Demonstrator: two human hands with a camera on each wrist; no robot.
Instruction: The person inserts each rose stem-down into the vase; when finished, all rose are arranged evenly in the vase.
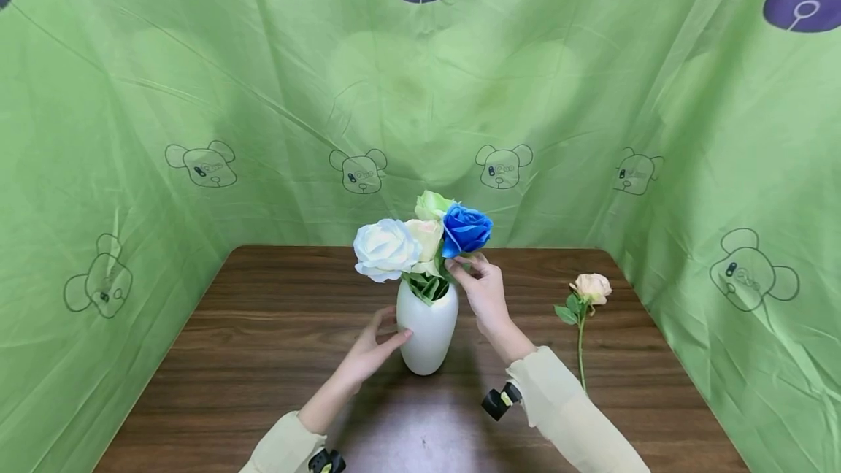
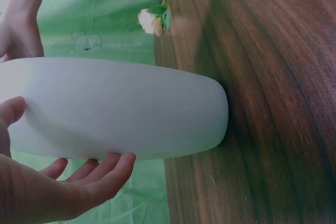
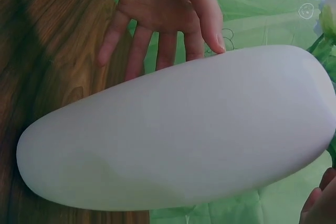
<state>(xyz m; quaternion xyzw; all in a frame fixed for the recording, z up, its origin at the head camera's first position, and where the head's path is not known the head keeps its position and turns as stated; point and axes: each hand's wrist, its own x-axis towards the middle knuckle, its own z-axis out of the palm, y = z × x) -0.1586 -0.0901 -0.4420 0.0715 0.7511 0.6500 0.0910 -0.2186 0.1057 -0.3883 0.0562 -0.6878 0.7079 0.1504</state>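
Note:
A white vase (image 1: 427,334) stands upright on the table with several artificial roses in it. My left hand (image 1: 371,352) holds its side, thumb across the front and fingers reaching behind. Just below the blue rose (image 1: 467,230), my right hand (image 1: 485,294) pinches at its stem; the bloom hides part of the fingertips. Beside that bloom are a pale blue-white rose (image 1: 385,249), a cream rose (image 1: 427,238) and a light green rose (image 1: 432,204). In the left wrist view, the left thumb and fingers (image 2: 118,174) touch the vase on two sides.
A pale pink rose (image 1: 591,288) with a long stem and green leaves lies on the right of the brown wooden table (image 1: 276,334). Green printed cloth (image 1: 420,93) hangs behind and along both sides.

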